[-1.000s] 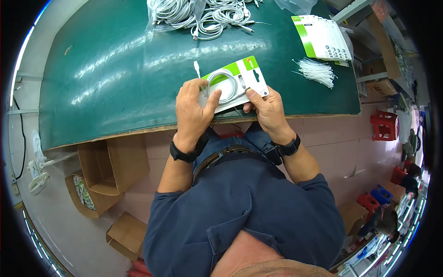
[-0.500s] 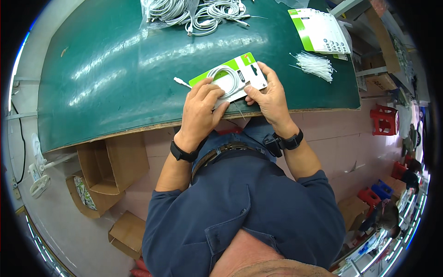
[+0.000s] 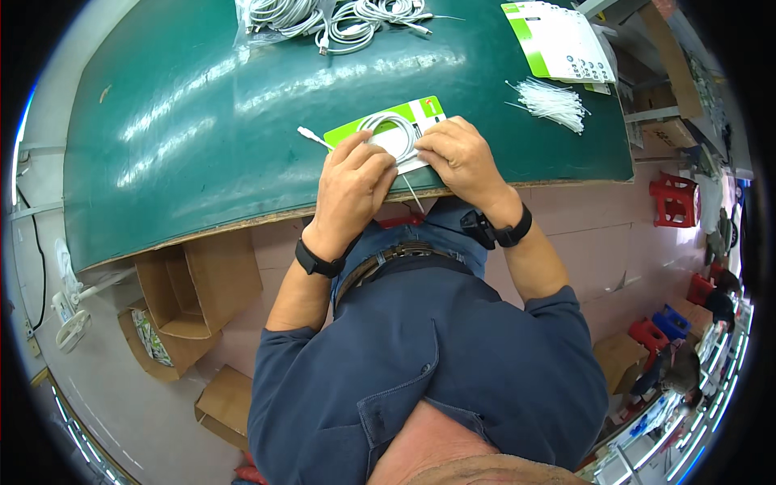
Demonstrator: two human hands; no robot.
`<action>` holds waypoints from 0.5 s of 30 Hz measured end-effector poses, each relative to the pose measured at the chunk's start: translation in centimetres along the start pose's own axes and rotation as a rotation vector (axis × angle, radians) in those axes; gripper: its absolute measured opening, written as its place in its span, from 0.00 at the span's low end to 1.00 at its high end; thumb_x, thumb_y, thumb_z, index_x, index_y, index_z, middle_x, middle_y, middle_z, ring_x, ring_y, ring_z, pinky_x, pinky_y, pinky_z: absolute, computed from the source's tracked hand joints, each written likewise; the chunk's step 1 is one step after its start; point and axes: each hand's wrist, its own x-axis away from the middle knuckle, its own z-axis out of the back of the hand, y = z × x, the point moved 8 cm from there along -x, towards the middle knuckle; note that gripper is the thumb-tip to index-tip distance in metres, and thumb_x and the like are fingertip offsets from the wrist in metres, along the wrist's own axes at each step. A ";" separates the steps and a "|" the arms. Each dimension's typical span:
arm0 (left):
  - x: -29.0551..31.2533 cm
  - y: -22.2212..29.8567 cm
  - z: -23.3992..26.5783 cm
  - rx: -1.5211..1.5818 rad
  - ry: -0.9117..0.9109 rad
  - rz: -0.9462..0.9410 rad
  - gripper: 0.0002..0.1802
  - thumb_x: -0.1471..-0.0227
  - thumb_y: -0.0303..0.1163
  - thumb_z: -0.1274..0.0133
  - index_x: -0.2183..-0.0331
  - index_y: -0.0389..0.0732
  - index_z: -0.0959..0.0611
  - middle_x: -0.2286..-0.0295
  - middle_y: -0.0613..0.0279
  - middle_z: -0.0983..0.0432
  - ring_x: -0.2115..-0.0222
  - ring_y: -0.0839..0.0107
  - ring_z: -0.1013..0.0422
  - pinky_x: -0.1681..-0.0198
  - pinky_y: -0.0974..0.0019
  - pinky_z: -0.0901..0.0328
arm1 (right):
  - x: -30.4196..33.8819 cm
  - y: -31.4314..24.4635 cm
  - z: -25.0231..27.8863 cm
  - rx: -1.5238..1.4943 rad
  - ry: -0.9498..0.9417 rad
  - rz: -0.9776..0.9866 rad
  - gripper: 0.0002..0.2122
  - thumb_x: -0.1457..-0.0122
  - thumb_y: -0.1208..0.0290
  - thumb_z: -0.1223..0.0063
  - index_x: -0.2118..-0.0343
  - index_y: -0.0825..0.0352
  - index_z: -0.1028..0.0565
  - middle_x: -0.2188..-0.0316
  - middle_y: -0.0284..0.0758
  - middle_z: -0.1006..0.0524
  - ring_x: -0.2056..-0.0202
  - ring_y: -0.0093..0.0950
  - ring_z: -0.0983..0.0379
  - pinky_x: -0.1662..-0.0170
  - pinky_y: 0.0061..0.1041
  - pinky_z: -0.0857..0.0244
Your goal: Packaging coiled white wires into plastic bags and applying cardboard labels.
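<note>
While the left hand (image 3: 353, 184) curls its fingers over the lower left side of a coiled white cable (image 3: 388, 118), the right hand (image 3: 461, 162) has its thumb and fingertips pinched together at the coil's right side. I cannot tell what tiny bit sits between them. The coil is on a green and white card (image 3: 343, 134), close to the front edge of the green tabletop (image 3: 194, 153). One white plug (image 3: 307, 134) pokes out past the card's left side. A thin white strip (image 3: 413, 196) sticks out below the coil, over the front edge. Far from that edge, more cables (image 3: 356, 31) lie in a heap. By the right edge lies a stack of cards (image 3: 562, 44), with white zip ties (image 3: 554, 105) just in front.
</note>
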 end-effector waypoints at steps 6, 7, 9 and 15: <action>0.0 -0.4 -0.6 0.062 0.031 -0.015 0.08 0.53 0.25 0.34 0.68 0.42 0.15 0.66 0.62 0.19 0.54 0.56 0.23 0.51 0.53 0.32 | -0.7 -0.2 -0.6 -0.104 -0.063 0.157 0.07 0.48 0.78 0.35 0.66 0.67 0.21 0.67 0.37 0.21 0.63 0.39 0.26 0.59 0.35 0.30; 0.0 -0.6 -0.7 0.077 0.028 -0.008 0.08 0.53 0.24 0.34 0.68 0.41 0.15 0.67 0.61 0.18 0.53 0.56 0.23 0.49 0.53 0.31 | -0.8 -0.3 -0.8 -0.114 -0.070 0.163 0.07 0.49 0.78 0.35 0.66 0.67 0.21 0.67 0.36 0.21 0.64 0.39 0.26 0.59 0.35 0.30; -0.1 -0.8 -0.9 0.107 0.023 0.005 0.08 0.52 0.23 0.34 0.67 0.40 0.15 0.67 0.61 0.17 0.53 0.55 0.23 0.47 0.53 0.31 | -0.9 -0.5 -1.0 -0.135 -0.083 0.177 0.07 0.49 0.78 0.35 0.67 0.67 0.22 0.68 0.36 0.21 0.64 0.39 0.26 0.59 0.35 0.30; 0.1 -0.7 -0.2 0.113 -0.002 0.012 0.08 0.53 0.22 0.35 0.67 0.39 0.17 0.65 0.58 0.19 0.54 0.55 0.23 0.49 0.52 0.31 | -0.7 -0.1 -1.2 -0.179 -0.105 0.173 0.07 0.48 0.78 0.35 0.68 0.67 0.23 0.68 0.37 0.22 0.65 0.40 0.26 0.59 0.36 0.31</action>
